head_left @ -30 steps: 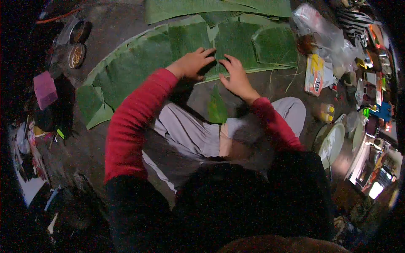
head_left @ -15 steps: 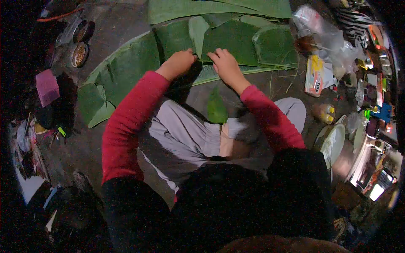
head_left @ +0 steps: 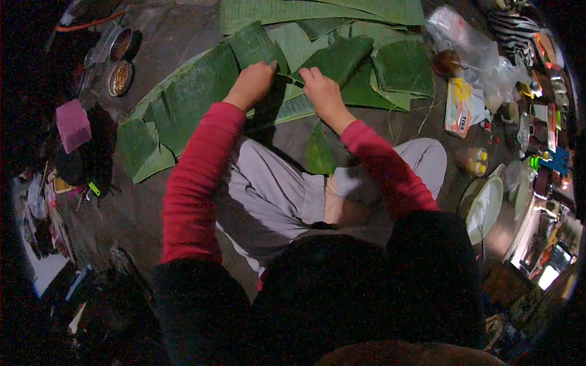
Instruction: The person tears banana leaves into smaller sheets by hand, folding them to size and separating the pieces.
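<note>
A broad green banana leaf (head_left: pixel 183 100) lies on the floor in front of my crossed legs. My left hand (head_left: pixel 257 80) is closed on the near edge of its raised middle section. Just to the right, my right hand (head_left: pixel 320 91) pinches the edge of another leaf section (head_left: pixel 342 61), which stands partly lifted and folded. A narrow gap separates these two sections, and a thin strip seems to run between my fingertips. Pale undersides of leaf show behind. A small loose leaf piece (head_left: pixel 320 151) rests by my lap.
More banana leaf (head_left: pixel 329 13) lies at the far edge. Two round tins (head_left: pixel 119 78) and a pink box (head_left: pixel 73 126) are left. To the right are plastic bags (head_left: pixel 464 39), a tissue box (head_left: pixel 456 108), yellow-capped bottles (head_left: pixel 476 161) and a basin (head_left: pixel 467 198) holding a utensil.
The leaf section by my right hand has risen and folded over, and it now stands apart from the left section. My left hand has moved slightly up with its edge lifted.
</note>
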`<state>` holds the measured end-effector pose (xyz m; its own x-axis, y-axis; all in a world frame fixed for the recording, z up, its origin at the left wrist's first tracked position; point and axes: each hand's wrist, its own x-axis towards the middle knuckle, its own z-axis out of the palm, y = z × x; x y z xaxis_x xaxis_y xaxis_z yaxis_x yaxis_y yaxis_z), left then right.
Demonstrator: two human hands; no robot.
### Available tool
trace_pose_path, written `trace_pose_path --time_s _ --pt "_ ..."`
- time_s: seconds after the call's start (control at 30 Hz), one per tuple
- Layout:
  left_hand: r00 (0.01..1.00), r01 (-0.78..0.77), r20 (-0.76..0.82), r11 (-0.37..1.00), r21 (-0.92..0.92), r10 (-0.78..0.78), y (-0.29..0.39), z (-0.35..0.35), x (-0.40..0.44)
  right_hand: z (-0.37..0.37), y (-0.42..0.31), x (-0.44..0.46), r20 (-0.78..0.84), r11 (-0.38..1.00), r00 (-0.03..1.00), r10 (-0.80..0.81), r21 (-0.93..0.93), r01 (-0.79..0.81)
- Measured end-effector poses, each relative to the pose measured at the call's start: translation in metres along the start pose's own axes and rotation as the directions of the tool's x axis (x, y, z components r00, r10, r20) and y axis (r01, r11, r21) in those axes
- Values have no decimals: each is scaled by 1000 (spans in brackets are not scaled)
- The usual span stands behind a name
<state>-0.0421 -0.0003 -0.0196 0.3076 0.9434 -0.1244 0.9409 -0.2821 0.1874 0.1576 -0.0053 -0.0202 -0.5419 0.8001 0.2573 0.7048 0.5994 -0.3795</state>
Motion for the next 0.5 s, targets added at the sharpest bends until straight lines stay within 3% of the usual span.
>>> trace_pose_path --time_s 0.13,0.2,0.23,0.27,0.33,0.4,0.47,0.5 --pt "997 68 -31 996 -66 -70 -12 -13 -3 7 -25 14 7 990 991 133 54 -133" --pt "978 136 -146 988 -75 -146 -12 -34 -12 7 -31 27 4 999 999 44 -28 -44" --pt "967 149 -189 983 -112 -168 -14 -36 -15 3 -30 34 107 1000 994 24 -1 -24" --pt "968 146 -189 983 -109 -165 -15 -38 -17 -1 -30 41 103 1000 994 26 0 -26" --pt "931 123 -323 980 -156 -168 -20 -40 -21 3 -25 57 31 996 997 -67 64 65" --pt "916 176 -334 971 -165 -223 -25 -43 -23 14 -12 84 -29 989 995 -91 117 93" --pt "897 229 -343 957 -179 -278 -30 -43 -22 17 -2 102 175 970 972 -158 211 119" --pt "893 241 -335 948 -207 -300 -35 -40 -20 16 -4 107 138 958 964 -228 210 197"
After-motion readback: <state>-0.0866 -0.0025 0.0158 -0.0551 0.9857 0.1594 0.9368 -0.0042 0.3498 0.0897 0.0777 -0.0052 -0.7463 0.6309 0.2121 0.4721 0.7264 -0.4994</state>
